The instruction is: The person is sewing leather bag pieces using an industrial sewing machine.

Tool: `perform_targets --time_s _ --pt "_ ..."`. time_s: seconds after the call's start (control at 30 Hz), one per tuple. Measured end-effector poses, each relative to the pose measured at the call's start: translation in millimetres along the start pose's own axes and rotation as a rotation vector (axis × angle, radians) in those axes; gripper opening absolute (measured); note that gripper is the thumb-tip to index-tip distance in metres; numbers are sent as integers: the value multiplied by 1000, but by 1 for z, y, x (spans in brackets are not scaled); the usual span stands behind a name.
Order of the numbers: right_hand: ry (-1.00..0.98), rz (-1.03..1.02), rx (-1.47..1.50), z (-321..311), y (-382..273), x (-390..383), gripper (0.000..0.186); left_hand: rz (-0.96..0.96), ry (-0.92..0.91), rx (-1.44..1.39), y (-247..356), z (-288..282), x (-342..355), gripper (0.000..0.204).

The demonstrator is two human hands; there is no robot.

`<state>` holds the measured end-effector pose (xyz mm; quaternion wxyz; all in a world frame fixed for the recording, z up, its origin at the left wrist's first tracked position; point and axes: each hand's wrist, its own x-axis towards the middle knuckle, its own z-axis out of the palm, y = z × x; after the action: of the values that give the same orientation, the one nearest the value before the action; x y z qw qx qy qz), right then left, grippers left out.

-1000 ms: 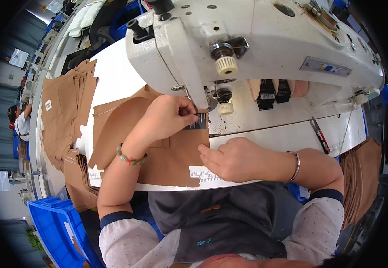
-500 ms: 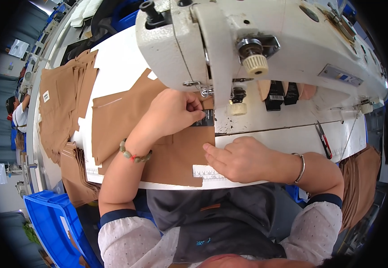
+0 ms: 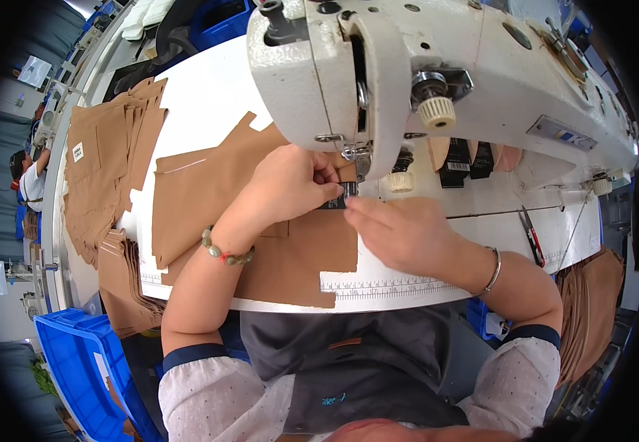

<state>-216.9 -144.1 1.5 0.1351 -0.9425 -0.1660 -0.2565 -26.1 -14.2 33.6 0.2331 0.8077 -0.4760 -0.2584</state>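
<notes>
Under the presser foot (image 3: pixel 352 155) of a white sewing machine (image 3: pixel 452 59) lies a brown fabric piece (image 3: pixel 283 258) with a black label (image 3: pixel 349 195) at its right side. My left hand (image 3: pixel 290 184) rests on the fabric, fingers curled and pinched at the label's left part. My right hand (image 3: pixel 400 232) reaches in from the lower right, fingertips closed together on the label beside the left thumb. The hands cover part of the label.
Stacked brown pieces (image 3: pixel 102 169) lie left, another stack (image 3: pixel 588 309) at right. Red-and-black thread snips (image 3: pixel 531 239) rest on the right. Black-tagged pink pieces (image 3: pixel 456 162) sit behind the needle area. A blue bin (image 3: pixel 69 376) is lower left. A co-worker (image 3: pixel 31 180) works far left.
My right hand has moved up from the fabric's lower edge to the label. My left hand has shifted slightly right. The machine appears farther right in the view.
</notes>
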Motion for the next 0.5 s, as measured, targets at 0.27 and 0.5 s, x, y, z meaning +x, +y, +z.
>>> perform_targets --time_s 0.27,0.5 --pt "-44 59 -96 4 1 2 28 34 30 -7 1 -2 0 15" --pt "-81 98 -89 6 0 0 31 52 439 235 -52 -34 2 34"
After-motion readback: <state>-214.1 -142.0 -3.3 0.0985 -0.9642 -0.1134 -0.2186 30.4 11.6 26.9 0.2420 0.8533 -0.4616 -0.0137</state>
